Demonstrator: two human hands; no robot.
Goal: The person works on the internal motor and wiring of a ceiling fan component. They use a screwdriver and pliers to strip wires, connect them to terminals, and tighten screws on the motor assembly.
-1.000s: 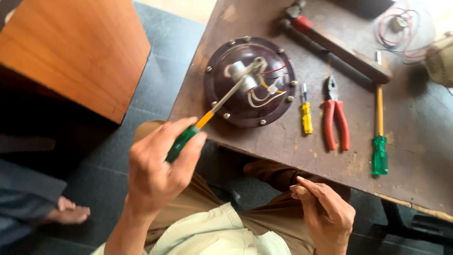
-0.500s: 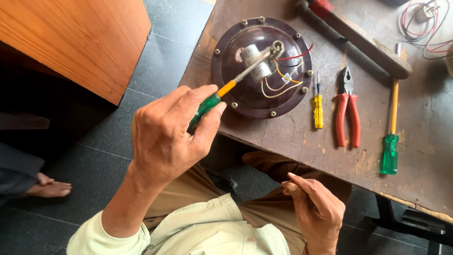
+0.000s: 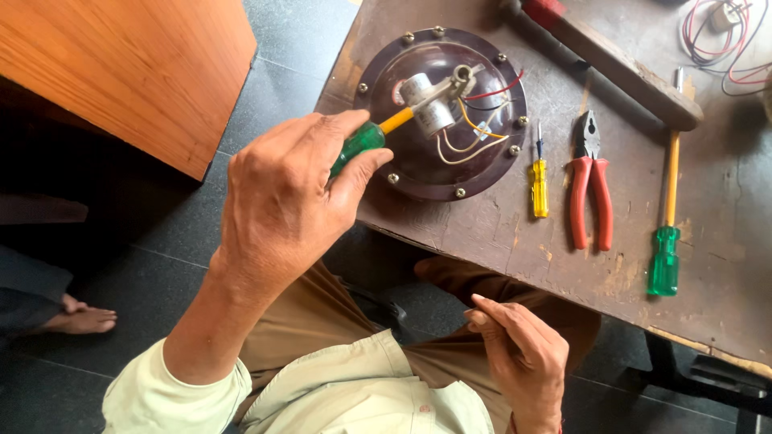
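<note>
The left hand (image 3: 281,193) is closed around the green handle of a screwdriver (image 3: 378,133), whose shaft reaches up and right to the middle of a round dark-maroon motor housing (image 3: 402,165). The tip rests at a metal fitting (image 3: 461,77) beside a small white cylinder (image 3: 426,104), with red, yellow and white wires (image 3: 474,120) just beside it. The right hand (image 3: 523,354) sits low over the lap, fingers loosely curled, holding nothing visible.

Risk: the tip may slip off the fitting and nick the wires, since the housing lies unclamped near the table edge and no hand steadies it.

The housing lies on a worn, scuffed brown table (image 3: 498,233). To its right lie a small yellow screwdriver (image 3: 539,181), red-handled pliers (image 3: 589,181), a second green-handled screwdriver (image 3: 666,217) and a hammer (image 3: 611,64). The floor (image 3: 161,257) is dark tile; a wooden cabinet (image 3: 121,72) stands at left, with another person's bare foot (image 3: 80,320) beyond.
</note>
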